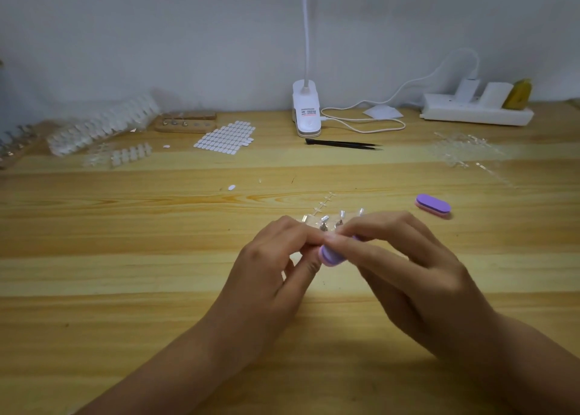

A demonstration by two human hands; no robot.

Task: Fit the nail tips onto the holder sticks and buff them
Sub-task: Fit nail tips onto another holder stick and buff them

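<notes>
You work at a wooden desk (125,289), with both hands meeting a little right of its middle, towards the near edge. Your left hand (276,257) has its fingers curled and pinched together on what looks like one holder stick (323,226). Only the stick's metal end shows just above the fingertips, and any nail tip on it is hidden. Your right hand (401,257) has its fingers clamped on a purple buffer block (329,254), whose rounded end touches the left fingertips.

Along the far edge, a white power strip (470,113) sits towards the right corner and a white clip lamp (306,110) stands at the middle, its cable looping between them. Towards the far left corner lie long clear packs of nail tips (103,122), with a short strip of nail tips (125,157) just in front. Beside the packs, towards the middle, are a wooden stand (185,122) and a sheet of white oval stickers (224,138).

Black tweezers (342,144) lie just in front of the lamp. Clear plastic frames (461,150) are scattered towards the right edge. A second purple buffer block (433,205) lies on the desk just right of your hands. The other holder sticks (340,216) lie in a row just beyond your fingertips. One loose white oval (231,187) lies alone near the middle.
</notes>
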